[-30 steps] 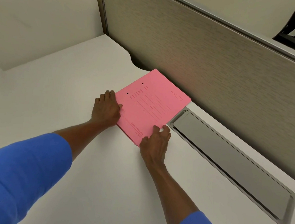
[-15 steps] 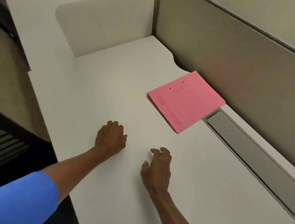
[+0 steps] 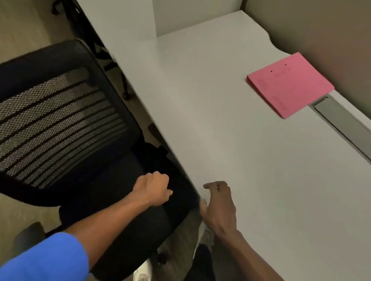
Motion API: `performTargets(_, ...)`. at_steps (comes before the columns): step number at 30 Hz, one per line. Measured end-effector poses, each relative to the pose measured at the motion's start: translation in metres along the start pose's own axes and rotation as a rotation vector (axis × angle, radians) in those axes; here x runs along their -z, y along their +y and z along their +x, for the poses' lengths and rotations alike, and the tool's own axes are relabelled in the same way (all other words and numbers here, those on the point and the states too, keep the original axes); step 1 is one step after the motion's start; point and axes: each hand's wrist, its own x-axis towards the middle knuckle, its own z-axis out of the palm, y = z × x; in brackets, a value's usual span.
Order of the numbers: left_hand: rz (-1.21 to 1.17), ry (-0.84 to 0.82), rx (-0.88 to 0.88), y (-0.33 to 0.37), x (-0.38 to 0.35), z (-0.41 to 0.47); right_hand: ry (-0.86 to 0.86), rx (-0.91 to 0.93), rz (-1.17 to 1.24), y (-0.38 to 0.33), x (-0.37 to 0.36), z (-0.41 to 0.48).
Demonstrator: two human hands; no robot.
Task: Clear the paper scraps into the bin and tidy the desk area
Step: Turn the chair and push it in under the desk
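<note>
A pink folder [image 3: 290, 84] lies flat at the back right of the white desk [image 3: 225, 132], against the partition and touching the end of a grey cable-tray lid. My left hand [image 3: 152, 190] hovers off the desk's front edge, above the black chair seat, with its fingers curled in and nothing in it. My right hand [image 3: 219, 208] is at the front edge of the desk, fingers spread and empty. No paper scraps and no bin are in view.
A black mesh-backed office chair [image 3: 47, 117] stands to the left, its seat tucked partly under the desk edge. The grey cable-tray lid [image 3: 349, 130] runs along the back right. A white side divider [image 3: 129, 7] and the beige partition [image 3: 346, 31] bound the desk. Carpet floor lies on the left.
Both hands let go of the pink folder and drew back to the desk's front edge. The view swung left and down, bringing the chair in.
</note>
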Motion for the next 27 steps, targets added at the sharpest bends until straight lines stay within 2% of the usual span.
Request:
performTargets(5, -0.051, -0.257, -0.087, -0.071, -0.052, -0.069, -0.027, -0.035, 0.041, -0.039, -0.038, -0.063)
performTargets(8, -0.049, -0.311, -0.077, -0.106, -0.079, -0.110, -0.073, -0.020, 0.026, -0.056, -0.056, -0.097)
performTargets(16, -0.170, -0.223, 0.094, -0.165, -0.131, -0.199, -0.246, 0.014, -0.042, -0.075, -0.082, -0.163)
performTargets(21, -0.258, -0.205, 0.199, -0.172, -0.159, -0.246, -0.369, 0.084, -0.093, -0.072, -0.095, -0.190)
performTargets(27, -0.347, -0.128, 0.261, -0.167, -0.186, -0.298, -0.432, 0.144, -0.163, -0.060, -0.108, -0.228)
